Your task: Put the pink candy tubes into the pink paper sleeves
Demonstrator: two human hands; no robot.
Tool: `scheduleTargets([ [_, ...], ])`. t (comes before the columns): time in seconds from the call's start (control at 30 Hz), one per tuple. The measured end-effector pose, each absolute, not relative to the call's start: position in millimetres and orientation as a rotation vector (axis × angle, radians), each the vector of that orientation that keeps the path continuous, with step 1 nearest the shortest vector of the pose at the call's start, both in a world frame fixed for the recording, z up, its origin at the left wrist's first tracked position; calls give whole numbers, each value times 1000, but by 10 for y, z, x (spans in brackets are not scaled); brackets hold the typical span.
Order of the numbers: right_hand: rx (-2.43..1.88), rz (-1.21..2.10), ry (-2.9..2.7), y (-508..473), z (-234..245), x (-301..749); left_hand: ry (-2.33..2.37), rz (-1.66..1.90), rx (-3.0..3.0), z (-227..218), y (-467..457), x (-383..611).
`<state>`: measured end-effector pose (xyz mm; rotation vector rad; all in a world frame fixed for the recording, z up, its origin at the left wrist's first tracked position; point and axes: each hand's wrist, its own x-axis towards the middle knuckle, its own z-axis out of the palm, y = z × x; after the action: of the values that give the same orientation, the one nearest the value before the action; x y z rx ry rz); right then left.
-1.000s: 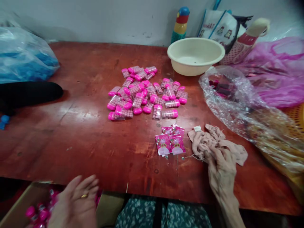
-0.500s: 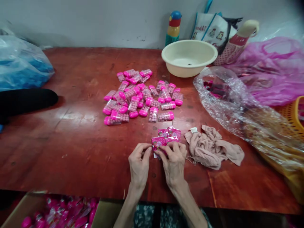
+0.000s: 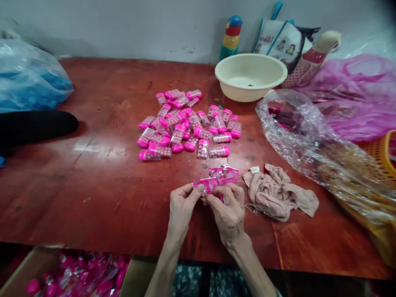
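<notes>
My left hand (image 3: 182, 205) and my right hand (image 3: 228, 210) meet near the front of the red-brown table (image 3: 93, 181). Both pinch a small pink printed sticker sheet (image 3: 206, 184), lifted slightly off the table. More pink sheets (image 3: 227, 172) lie just behind it. Farther back lies a pile of clear candy capsules with pink caps (image 3: 185, 126). A crumpled pink cloth (image 3: 278, 192) rests right of my right hand.
A cream basin (image 3: 250, 76) stands at the back. Clear plastic bag (image 3: 321, 144), pink bag (image 3: 359, 95) and orange basket (image 3: 383, 152) crowd the right. A blue-filled bag (image 3: 27, 82) and someone's black sleeve (image 3: 37, 126) lie left. A cardboard box (image 3: 21, 270) with pink capsules sits below the table edge.
My left hand rose from the box and my right left the cloth; both came together on the sheets and now hold one raised off the table.
</notes>
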<state>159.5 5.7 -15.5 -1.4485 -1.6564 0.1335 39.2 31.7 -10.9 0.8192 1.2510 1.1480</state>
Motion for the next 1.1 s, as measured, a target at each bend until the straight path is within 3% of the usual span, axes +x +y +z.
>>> scheduleTargets([
  [0.27,-1487,948,-1101,8,-67,1492,1151,1259,507,58,319,490],
  [0.57,-1510,807,-1249,5,-19,1376,1187,1354,472,-62,240,555],
  [0.87,-1587,978,-1034,61,-7,1489,1133,1286,522,-9,298,505],
  [1.1,-1460,684,-1305,28,-67,1449,1110,1242,440,-45,314,485],
])
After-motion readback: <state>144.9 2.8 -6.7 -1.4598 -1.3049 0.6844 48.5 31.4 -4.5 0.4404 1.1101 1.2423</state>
